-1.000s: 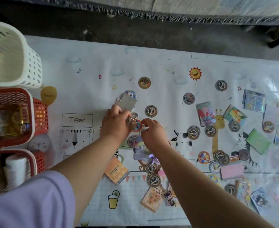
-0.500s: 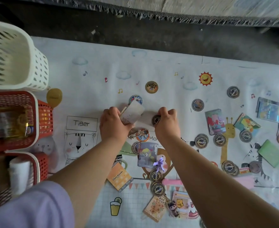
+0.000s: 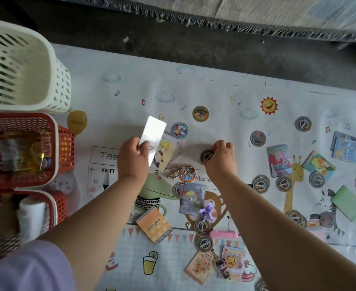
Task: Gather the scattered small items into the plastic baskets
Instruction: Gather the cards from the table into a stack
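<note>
**Hands part, card lifts clear**

Since half a second ago the hands have drawn apart and the silver card [image 3: 153,136] has risen, showing a yellow card [image 3: 166,153] beneath it. The left hand's [image 3: 133,158] fingers [image 3: 143,146] pinch the silver card's lower end, tilted up off the mat [image 3: 130,85]. The right hand's [image 3: 220,159] fingers [image 3: 222,144] are clenched on a dark round disc [image 3: 206,155]. A bead chain [image 3: 176,171] and a pony card [image 3: 192,195] lie between the wrists. More discs and cards are scattered to the right. The white basket [image 3: 53,80] and two red baskets [image 3: 66,143] stand at the left edge.
</note>
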Motion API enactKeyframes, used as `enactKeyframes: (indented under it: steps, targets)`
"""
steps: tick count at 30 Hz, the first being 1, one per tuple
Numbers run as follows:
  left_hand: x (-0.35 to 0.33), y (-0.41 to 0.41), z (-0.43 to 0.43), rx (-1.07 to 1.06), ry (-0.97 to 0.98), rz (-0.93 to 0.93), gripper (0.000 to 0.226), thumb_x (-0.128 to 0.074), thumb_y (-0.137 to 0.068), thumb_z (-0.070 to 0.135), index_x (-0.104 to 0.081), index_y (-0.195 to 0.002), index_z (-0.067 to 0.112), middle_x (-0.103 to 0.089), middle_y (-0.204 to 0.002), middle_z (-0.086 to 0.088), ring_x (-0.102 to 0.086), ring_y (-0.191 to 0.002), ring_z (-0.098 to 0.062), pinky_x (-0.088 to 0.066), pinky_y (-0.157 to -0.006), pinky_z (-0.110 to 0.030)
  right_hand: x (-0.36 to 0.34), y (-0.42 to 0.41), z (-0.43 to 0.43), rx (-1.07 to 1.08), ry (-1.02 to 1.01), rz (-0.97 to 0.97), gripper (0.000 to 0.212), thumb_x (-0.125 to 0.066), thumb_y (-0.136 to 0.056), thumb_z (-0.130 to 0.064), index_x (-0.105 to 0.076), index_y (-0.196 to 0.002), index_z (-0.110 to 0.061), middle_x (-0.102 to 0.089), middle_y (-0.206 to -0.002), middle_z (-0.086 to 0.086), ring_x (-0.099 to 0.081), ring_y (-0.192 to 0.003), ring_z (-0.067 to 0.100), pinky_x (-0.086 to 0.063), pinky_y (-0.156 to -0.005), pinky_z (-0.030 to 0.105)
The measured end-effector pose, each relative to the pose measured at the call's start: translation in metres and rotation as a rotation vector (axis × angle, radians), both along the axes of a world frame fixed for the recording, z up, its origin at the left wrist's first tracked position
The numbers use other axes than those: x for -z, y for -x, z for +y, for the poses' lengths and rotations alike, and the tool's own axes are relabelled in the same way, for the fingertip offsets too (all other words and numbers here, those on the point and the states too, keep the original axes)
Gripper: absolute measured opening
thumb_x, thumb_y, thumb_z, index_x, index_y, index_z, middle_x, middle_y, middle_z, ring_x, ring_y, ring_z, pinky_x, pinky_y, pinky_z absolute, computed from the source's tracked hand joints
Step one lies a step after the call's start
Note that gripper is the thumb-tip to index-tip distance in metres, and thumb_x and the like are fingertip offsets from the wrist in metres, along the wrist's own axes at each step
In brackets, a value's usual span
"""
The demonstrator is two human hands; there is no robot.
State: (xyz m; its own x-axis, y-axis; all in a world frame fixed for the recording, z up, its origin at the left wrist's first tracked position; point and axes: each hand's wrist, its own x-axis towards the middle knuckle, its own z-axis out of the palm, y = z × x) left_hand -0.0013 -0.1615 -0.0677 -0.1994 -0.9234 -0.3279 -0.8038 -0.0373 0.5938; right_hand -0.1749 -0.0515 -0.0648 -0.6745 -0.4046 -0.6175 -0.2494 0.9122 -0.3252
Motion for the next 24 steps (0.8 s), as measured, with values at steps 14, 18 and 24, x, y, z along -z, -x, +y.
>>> enactKeyframes:
  steps: [14, 18, 24]
  targets:
    - [0.000, 0.002, -0.003, 0.231, -0.137, -0.115, 0.055, -0.079, -0.073, 0.036, -0.054, -0.115, 0.010, -0.050, -0.116, -0.012, -0.051, -0.105, -0.026, -0.046, -0.084, -0.033, 0.003, 0.003, 0.000, 0.003, 0.017, 0.002, 0.032, -0.066, -0.080, -0.003, -0.048, -0.104, -0.014, -0.046, -0.112, 0.007, -0.047, -0.087, 0.024, -0.050, -0.072, 0.037]
    - [-0.002, 0.026, 0.008, 0.241, -0.149, -0.381, 0.081, -0.082, -0.063, 0.050, -0.042, -0.123, 0.014, -0.048, -0.125, -0.011, -0.046, -0.120, -0.029, -0.043, -0.093, -0.040, 0.000, -0.005, -0.004, -0.111, -0.015, 0.126, 0.034, -0.057, -0.081, -0.002, -0.050, -0.110, -0.018, -0.042, -0.117, 0.008, -0.047, -0.105, 0.030, -0.042, -0.088, 0.038]
    - [0.004, 0.039, 0.009, 0.286, -0.140, -0.498, 0.070, -0.081, -0.069, 0.041, -0.044, -0.120, 0.009, -0.046, -0.125, -0.012, -0.045, -0.119, -0.031, -0.042, -0.091, -0.036, -0.003, -0.018, -0.009, -0.318, -0.011, 0.242, 0.059, -0.060, -0.076, -0.002, -0.051, -0.126, -0.032, -0.033, -0.136, -0.001, -0.029, -0.125, 0.025, -0.024, -0.100, 0.034]
